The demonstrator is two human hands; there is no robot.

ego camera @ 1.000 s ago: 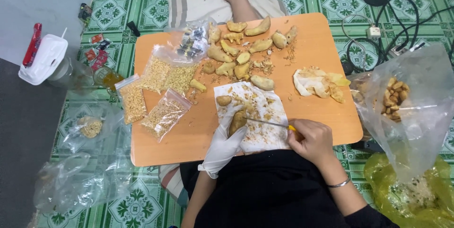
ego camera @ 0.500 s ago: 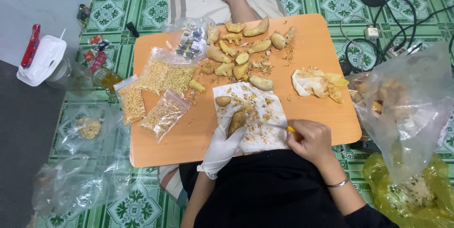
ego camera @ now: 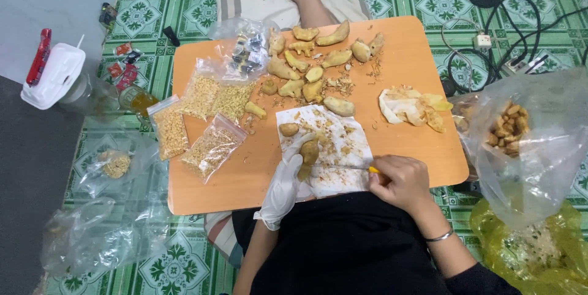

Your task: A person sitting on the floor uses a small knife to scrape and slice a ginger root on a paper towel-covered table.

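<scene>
A: Entry, head view. Where is the ginger piece (ego camera: 308, 155) relative to the hands?

B: It lies on the white paper sheet (ego camera: 334, 148), near the front edge of the orange surface (ego camera: 404, 74). The left hand (ego camera: 286, 182), in a white glove, is wrapped around its lower part; fingers closed on it, the upper end of the piece showing above them.

A: Right hand?

B: The right hand (ego camera: 401, 182) is bare, just right of the paper, fist closed on the yellow handle of a knife (ego camera: 346, 168). The thin blade runs leftward across the paper and meets the ginger piece at the gloved fingers. Exact contact point too small to tell.

A: Surroundings?

B: A small round piece (ego camera: 289, 129) lies on the paper's upper left corner, apart from the held one. Peel scraps scattered over the sheet. Farther back, a heap of unpeeled ginger (ego camera: 312, 62). To the left, clear bags of chopped bits (ego camera: 205, 117). To the right, a pile of peelings (ego camera: 410, 106). Off the surface on the right, a clear plastic bag (ego camera: 527, 142) holding brown pieces.
</scene>
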